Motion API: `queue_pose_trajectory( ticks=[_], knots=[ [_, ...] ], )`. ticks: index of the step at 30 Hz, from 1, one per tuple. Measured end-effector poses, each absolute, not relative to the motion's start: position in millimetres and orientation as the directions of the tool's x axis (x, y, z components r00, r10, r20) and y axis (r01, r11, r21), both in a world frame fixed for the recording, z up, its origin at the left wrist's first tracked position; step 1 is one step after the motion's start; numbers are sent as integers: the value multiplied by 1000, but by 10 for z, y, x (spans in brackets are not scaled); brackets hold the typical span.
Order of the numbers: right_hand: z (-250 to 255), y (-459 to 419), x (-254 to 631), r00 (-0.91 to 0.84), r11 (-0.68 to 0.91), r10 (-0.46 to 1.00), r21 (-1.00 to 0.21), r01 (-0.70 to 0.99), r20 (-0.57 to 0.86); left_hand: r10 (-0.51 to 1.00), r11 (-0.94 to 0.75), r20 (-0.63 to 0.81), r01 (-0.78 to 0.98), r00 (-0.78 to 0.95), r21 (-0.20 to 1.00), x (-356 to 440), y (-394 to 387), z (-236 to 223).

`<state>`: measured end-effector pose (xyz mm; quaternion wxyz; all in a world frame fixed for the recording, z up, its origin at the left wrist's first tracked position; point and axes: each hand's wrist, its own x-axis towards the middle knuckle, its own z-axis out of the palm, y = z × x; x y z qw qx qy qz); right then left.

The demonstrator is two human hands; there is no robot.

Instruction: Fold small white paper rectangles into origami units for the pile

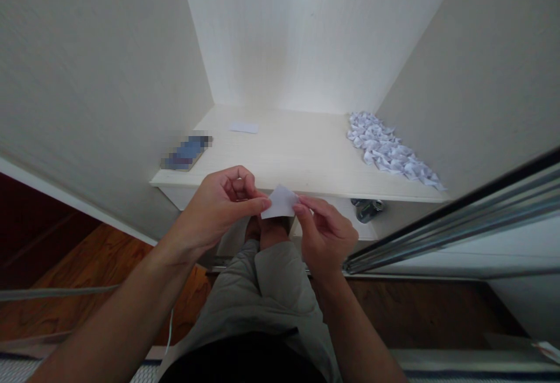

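Between my two hands is a small piece of white paper (280,202), its top coming to a point like a fold. My left hand (219,202) pinches its left edge between thumb and forefinger, the other fingers curled. On the right edge, the thumb and fingertips of my right hand (326,228) grip the paper. The paper is held in the air just in front of the shelf's front edge. A flat white paper strip (244,128) lies toward the back of the shelf. Along the right wall rests a pile of many folded white paper pieces (387,146).
The pale shelf (297,155) sits between two side walls. A blurred-out phone-like object (188,152) lies at its left end. Below, dark cans (370,210) stand on a lower board. A metal sliding-door track (455,213) runs along the right.
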<state>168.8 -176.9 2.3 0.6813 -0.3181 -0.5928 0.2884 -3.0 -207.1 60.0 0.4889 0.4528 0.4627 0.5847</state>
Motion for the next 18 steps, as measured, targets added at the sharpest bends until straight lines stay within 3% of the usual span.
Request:
queue_pose_trajectory(
  ticks=[3,10,14,18],
  knots=[
    [56,-1768,1740,84,647,761,-763,-19,643,989,-101,89,-102,-114,990,-46,-2095,611],
    [224,-1759,1821,-80,375,918,-915,-150,389,983,-145,152,63,-107,987,-71,-2130,654],
    [313,-1720,1887,-159,372,912,-925,-72,379,972,-199,216,162,-93,966,-91,-2156,693],
    [450,-1663,1973,-347,386,869,-922,27,354,953,-283,302,268,-32,921,-124,-2183,719]
  ],
)
